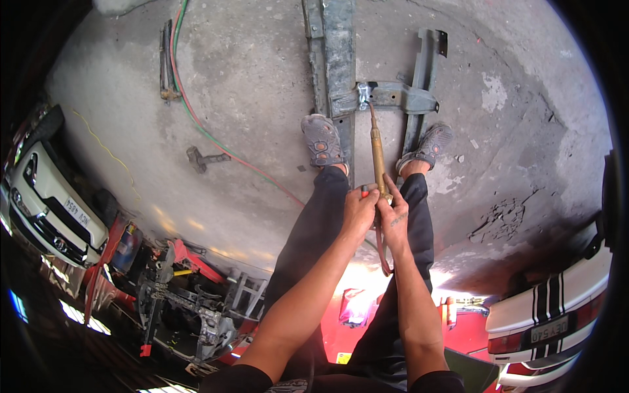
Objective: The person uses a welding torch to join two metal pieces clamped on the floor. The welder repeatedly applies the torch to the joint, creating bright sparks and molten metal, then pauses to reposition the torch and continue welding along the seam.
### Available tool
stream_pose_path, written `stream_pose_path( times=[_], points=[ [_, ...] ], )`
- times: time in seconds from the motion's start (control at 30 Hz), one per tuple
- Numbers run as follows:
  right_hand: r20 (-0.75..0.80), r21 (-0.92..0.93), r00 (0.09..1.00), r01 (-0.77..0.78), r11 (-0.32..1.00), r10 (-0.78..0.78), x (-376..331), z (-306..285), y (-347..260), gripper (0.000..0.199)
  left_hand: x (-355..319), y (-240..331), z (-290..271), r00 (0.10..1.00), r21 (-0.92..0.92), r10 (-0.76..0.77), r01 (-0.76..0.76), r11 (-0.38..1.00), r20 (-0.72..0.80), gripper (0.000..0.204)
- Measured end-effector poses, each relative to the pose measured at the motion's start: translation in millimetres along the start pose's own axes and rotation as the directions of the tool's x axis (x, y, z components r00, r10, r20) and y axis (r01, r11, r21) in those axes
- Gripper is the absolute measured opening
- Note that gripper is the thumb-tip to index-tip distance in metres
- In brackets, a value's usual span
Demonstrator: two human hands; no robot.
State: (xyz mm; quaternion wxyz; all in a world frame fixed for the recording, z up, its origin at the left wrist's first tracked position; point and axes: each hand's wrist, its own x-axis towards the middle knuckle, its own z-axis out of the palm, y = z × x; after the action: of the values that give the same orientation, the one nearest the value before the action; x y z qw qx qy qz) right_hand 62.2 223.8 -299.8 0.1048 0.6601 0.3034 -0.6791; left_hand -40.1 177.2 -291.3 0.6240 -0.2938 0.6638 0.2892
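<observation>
My right hand (pixel 394 219) is closed round the valve end of a brass gas torch (pixel 378 154). The thin tip points away from me and ends just beside a shiny patch on a grey metal bracket (pixel 393 97); I can make out no flame. My left hand (pixel 360 211) is pressed against the torch's rear end, its fingers closed on a small red-ended object (pixel 365 190), too small to name. The bracket runs from a long grey steel beam (pixel 339 46) to a shorter metal channel (pixel 424 62). A reddish hose (pixel 382 252) hangs below my hands.
My clog-shod feet stand at the beam and the channel. On the concrete floor lie a hammer (pixel 204 159), red and green hoses (pixel 188 111) and a narrow metal piece (pixel 166 62). A white car (pixel 56 196), stripped machine parts (pixel 196 314) and a striped white car (pixel 550 314) stand around.
</observation>
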Motion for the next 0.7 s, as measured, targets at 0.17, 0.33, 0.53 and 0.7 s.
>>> stream_pose_path(
  times=[0.17, 0.33, 0.53, 0.7],
  points=[
    [0.008, -0.001, 0.999, -0.042, 0.999, 0.042, -4, -1, 0, 0.066, -2, 0, 1, 1.0, 0.018, -0.007, 0.007, 1.0, -0.019, 0.032],
    [0.006, 0.024, 0.999, -0.031, 0.999, 0.031, -6, 0, 4, 0.066, 3, -8, -2, 1.0, -0.012, -0.03, 0.03, 0.999, 0.0, 0.031],
    [0.01, 0.008, 0.999, -0.04, 0.999, 0.04, -8, -1, 3, 0.067, -2, 0, 0, 0.999, 0.033, -0.039, 0.039, 0.999, -0.012, 0.031],
    [-0.006, -0.002, 1.0, -0.016, 1.0, 0.016, -7, 0, 2, 0.066, 0, -4, -2, 1.0, 0.036, -0.023, 0.023, 0.999, 0.005, 0.032]
  ],
)
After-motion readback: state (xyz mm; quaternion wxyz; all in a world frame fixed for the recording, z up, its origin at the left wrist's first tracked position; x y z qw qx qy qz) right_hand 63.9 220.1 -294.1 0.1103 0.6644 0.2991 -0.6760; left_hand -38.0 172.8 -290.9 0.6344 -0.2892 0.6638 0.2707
